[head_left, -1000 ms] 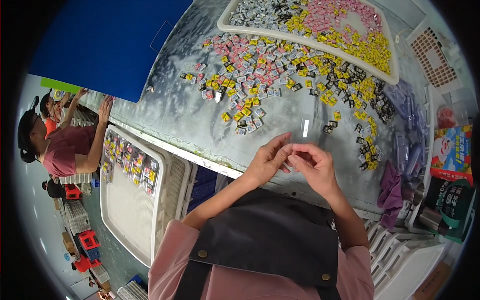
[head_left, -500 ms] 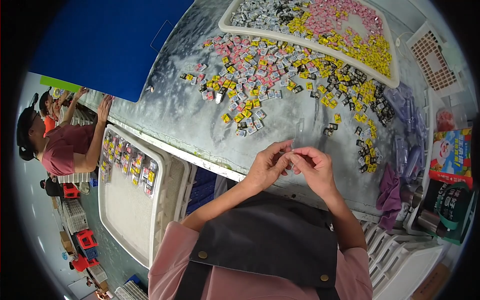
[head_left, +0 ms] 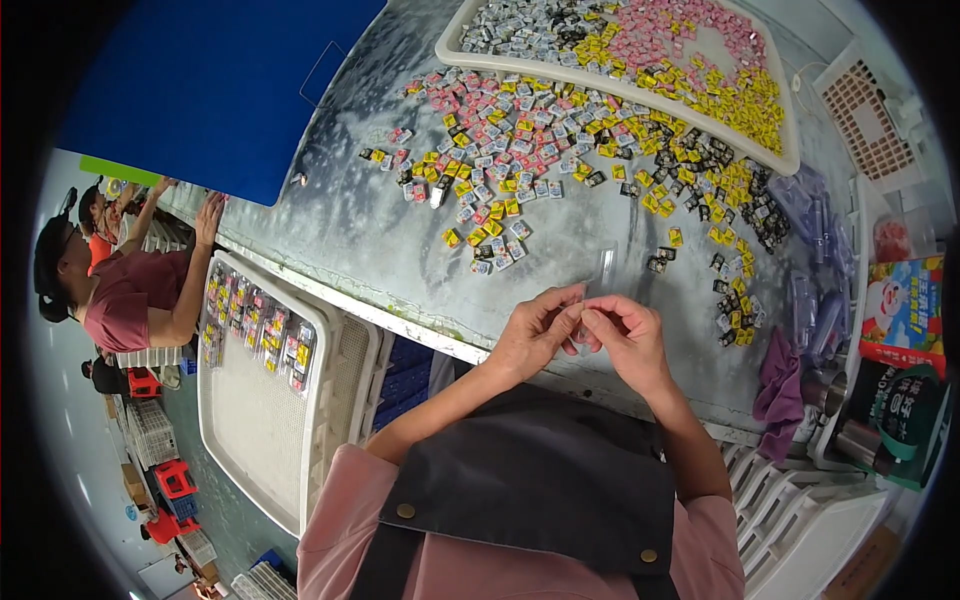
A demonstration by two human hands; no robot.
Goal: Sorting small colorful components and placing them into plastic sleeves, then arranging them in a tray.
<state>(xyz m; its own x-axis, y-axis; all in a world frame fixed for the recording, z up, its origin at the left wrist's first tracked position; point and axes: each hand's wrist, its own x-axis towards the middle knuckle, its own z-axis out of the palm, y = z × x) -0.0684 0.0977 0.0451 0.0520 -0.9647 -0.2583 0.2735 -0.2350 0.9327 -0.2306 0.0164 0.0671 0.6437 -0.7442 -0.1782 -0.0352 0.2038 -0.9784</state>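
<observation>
Between my two hands is a narrow, clear plastic sleeve (head_left: 607, 266), its far end standing out above my fingers. My left hand (head_left: 540, 330) pinches its near end from the left, thumb and fingers closed. From the right, my right hand (head_left: 632, 338) pinches the same end, its thumb close to the left thumb. My fingers cover the sleeve's lower part. Beyond them, many small packets (head_left: 505, 150) in yellow, pink, white and black lie scattered over the grey table (head_left: 370, 255). A few packets (head_left: 660, 258) lie just right of the sleeve.
A white tray (head_left: 620, 88) of sorted packets stands at the back. On the right are purple-tinted clear plastic cases (head_left: 818, 220) and a purple cloth (head_left: 778, 390). Left, below the table edge, a white mesh tray (head_left: 250, 420) holds filled packs. Another person (head_left: 140, 300) works at far left.
The clear sleeve's far end has tipped slightly to the right. Both hands have stayed nearly in place, fingers shifting a little.
</observation>
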